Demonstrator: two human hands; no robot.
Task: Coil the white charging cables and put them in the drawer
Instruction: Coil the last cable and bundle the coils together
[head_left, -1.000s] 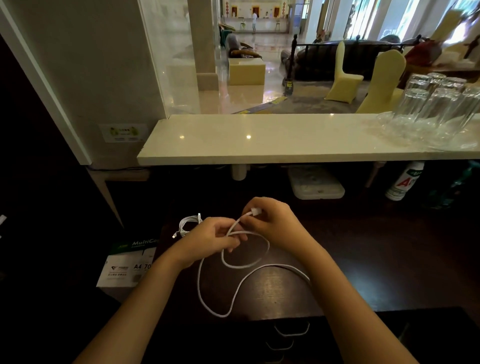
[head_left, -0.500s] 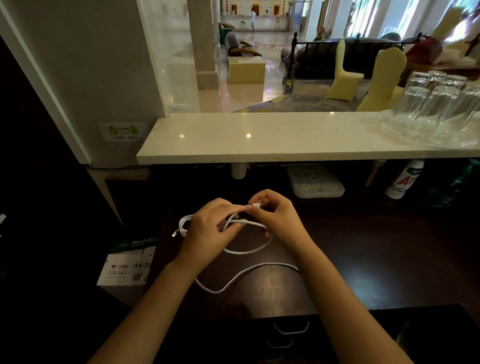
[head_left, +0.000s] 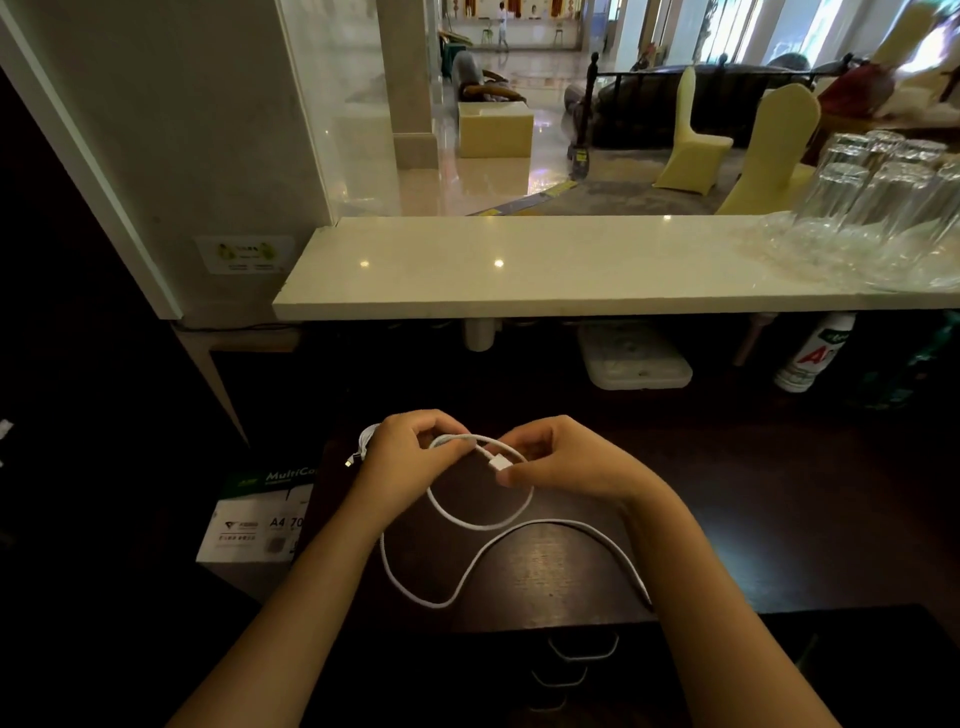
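Observation:
A white charging cable forms one loop between my hands over the dark desk. My left hand pinches the top of the loop. My right hand grips the cable by its white plug end. The loose tail runs down in a curve to the desk's front edge and passes under my right forearm. A second white cable lies bundled just behind my left hand, mostly hidden. Drawer fronts with metal handles show below the desk edge; they look closed.
A pale stone counter overhangs the desk's back. Several upturned glasses stand on its right end. Under it sit a white box and a white bottle. A box of A4 paper stands left of the desk.
The loop has been redrawn between my hands. My right hand has shifted right with the plug end, and the loose tail now spreads wider across the desk.

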